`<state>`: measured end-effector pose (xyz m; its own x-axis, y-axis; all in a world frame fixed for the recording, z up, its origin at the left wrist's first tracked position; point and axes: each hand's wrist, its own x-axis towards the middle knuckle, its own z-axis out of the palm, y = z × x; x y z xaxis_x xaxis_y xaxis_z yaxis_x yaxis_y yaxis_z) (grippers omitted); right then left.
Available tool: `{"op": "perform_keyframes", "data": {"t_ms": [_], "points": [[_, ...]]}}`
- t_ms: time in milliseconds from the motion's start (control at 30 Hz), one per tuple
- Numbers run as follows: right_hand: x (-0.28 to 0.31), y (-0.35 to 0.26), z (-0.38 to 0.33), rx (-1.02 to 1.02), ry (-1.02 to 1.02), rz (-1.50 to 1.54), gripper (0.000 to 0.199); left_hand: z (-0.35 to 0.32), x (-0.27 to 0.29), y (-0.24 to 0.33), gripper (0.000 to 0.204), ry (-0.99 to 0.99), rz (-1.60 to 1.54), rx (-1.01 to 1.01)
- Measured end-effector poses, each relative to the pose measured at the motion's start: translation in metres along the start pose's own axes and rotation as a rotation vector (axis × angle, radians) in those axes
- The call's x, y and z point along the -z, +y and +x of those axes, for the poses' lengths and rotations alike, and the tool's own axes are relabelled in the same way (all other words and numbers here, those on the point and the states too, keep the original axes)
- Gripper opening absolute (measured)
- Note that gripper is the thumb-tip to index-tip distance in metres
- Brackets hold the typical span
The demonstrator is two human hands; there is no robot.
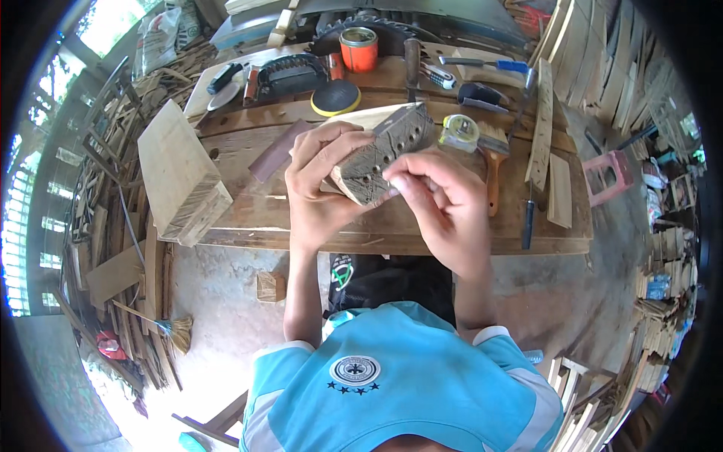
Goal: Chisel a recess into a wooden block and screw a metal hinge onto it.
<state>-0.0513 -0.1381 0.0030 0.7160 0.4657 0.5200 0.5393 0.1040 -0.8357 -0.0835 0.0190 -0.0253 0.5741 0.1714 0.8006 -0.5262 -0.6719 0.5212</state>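
My left hand [320, 177] is closed around a wooden block [388, 147] and holds it tilted above the workbench [248, 235]. Several round holes run across the block's dark, rough end face, which is turned up toward me. At the lower holes, my right hand [448, 200] has thumb and forefinger pinched together against that face. Whatever sits between those fingertips is too small to make out. Just beyond the right hand lie a clear yellowish tape measure [459, 133] and a paintbrush [493, 169] with a wooden handle.
A thick pale timber piece [178, 169] stands on the bench's left side. Along the back are a round sanding pad [336, 98], an orange can [359, 51] and a toothed saw blade [376, 27]. A pink stool [608, 177] stands right of the bench; scrap wood lines both sides.
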Motion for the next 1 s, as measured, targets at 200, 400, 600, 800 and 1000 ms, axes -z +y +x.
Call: {"op": "perform_keyframes", "data": {"t_ms": [200,400,600,800,1000], "points": [[0.0,0.007,-0.005,0.054,0.012,0.067,0.007,-0.003,-0.006,0.004,0.05,-0.008,0.016,-0.007],[-0.001,0.005,-0.008,0.133,-0.012,-0.041,0.008,-0.01,-0.007,0.012,0.049,-0.04,0.06,0.048],[0.005,0.003,-0.009,0.165,-0.009,-0.257,0.009,-0.008,-0.011,0.017,0.048,-0.065,0.047,0.047],[0.003,0.003,-0.009,0.231,-0.073,-0.317,0.01,-0.011,-0.012,0.016,0.049,-0.045,0.064,0.052],[0.007,0.013,-0.008,0.221,-0.086,-0.257,0.009,-0.01,-0.014,0.016,0.05,-0.039,0.069,0.051]]}}
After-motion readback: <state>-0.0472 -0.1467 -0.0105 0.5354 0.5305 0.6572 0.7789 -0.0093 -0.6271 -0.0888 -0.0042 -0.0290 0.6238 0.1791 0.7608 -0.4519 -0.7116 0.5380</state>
